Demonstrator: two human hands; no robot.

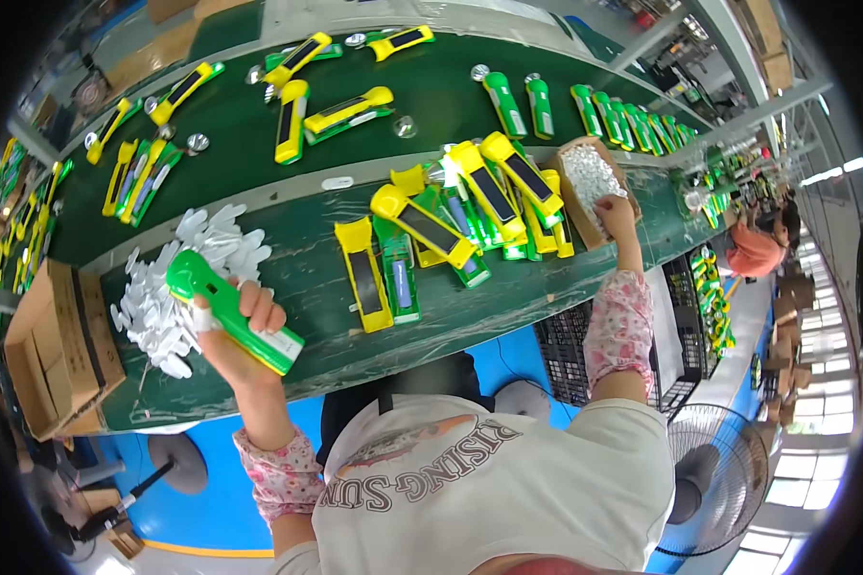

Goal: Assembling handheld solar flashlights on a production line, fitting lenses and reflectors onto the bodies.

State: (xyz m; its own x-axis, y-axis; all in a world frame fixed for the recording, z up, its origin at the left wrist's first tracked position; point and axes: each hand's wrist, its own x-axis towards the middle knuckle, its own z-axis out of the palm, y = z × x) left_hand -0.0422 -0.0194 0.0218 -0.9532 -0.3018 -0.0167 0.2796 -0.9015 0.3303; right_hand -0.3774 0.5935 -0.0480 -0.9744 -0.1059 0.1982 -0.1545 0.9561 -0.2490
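Note:
My left hand point(232, 347) is wrapped round a green flashlight body point(228, 309) with a yellow edge, tilted above the workbench beside a heap of flat white plastic pieces point(173, 287). My right hand point(618, 215) reaches into a small cardboard box point(586, 228) filled with tiny clear-white parts point(590, 171). Its fingers are drawn together at the parts; whatever they pinch is too small to make out. Between my hands lies a pile of yellow-and-green flashlights point(489, 196) with dark panels. One yellow half point(362, 278) rests beside an opened green half point(400, 278) showing a pale cylinder inside.
Beyond the bench, a green conveyor belt point(240, 125) carries more flashlights and round silver reflectors. At the left edge stands an open cardboard box point(53, 350). Black crates point(566, 355) sit below on the right, near a floor fan point(710, 479). Farther right is another person point(762, 247).

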